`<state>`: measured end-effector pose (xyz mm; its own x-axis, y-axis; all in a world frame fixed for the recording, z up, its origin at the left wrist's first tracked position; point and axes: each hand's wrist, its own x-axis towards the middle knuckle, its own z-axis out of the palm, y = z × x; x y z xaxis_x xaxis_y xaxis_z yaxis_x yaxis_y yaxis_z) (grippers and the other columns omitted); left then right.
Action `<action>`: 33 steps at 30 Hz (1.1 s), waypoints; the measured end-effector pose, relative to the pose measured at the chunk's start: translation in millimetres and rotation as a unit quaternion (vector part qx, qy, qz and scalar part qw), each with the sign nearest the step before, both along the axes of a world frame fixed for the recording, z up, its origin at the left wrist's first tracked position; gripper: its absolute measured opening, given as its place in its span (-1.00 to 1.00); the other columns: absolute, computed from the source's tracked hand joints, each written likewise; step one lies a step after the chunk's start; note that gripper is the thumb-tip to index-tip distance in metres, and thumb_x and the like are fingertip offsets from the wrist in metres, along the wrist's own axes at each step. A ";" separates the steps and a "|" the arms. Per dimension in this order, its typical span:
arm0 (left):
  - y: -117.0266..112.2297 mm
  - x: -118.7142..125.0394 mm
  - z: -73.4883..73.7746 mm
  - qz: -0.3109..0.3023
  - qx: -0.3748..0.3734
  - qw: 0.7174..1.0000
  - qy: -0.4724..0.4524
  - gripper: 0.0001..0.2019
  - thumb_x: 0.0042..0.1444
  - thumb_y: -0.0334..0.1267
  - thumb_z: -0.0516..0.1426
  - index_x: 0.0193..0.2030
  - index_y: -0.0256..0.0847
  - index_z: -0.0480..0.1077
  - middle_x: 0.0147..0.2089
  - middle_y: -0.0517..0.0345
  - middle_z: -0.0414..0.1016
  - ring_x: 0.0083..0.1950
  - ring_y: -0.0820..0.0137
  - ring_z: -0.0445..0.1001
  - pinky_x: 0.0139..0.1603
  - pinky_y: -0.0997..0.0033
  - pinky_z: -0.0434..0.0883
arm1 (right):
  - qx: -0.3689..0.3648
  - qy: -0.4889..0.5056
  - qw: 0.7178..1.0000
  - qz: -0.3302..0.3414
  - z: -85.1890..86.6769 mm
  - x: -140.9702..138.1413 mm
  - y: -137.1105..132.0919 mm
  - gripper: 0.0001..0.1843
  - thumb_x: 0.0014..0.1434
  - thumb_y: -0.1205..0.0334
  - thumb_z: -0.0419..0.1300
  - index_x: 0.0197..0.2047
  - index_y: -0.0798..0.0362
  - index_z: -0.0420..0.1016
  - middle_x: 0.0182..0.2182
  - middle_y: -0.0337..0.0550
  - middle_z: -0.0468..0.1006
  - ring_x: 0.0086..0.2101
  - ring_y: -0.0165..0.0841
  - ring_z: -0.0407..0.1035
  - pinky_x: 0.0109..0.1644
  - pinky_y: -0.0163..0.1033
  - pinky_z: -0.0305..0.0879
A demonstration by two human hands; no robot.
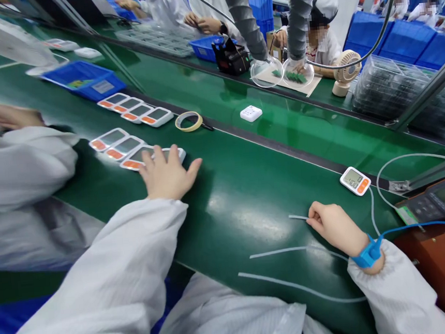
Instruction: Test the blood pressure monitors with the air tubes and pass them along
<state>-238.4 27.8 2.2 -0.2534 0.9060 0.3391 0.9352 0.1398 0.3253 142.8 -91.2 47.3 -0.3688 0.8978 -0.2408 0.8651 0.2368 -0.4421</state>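
My left hand (165, 176) is spread open over the near row of white handheld devices (117, 151) with grey screens and orange buttons. Its fingers cover part of the rightmost device, and whether they press on it I cannot tell. Between the fingertips of my right hand (336, 228) is a thin translucent tube (298, 217), its free end pointing left. Below that hand, two more tubes (290, 281) lie on the green table. A device with a lit display (355, 181) rests beyond my right hand, a tube running down beside it.
A second row of devices (134, 110), a tape roll (188, 121) and a blue bin (84, 81) lie to the left. A co-worker's sleeve (20, 169) is close at left. A grey meter (443, 200) stands at right. Extraction hoses (244, 17) hang over the far side.
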 end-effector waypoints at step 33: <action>-28.3 261.8 9.9 -0.505 -0.047 0.830 -0.234 -0.70 0.28 -0.34 -0.01 0.08 -0.25 0.40 0.16 -0.09 0.44 0.21 0.25 0.40 0.28 0.17 0.33 | -0.031 -0.090 0.995 0.008 21.7 47.8 8.2 -0.88 0.27 0.41 0.13 -0.23 0.05 0.48 -0.31 -0.16 0.58 -0.27 -0.28 0.48 -0.23 -0.29 0.20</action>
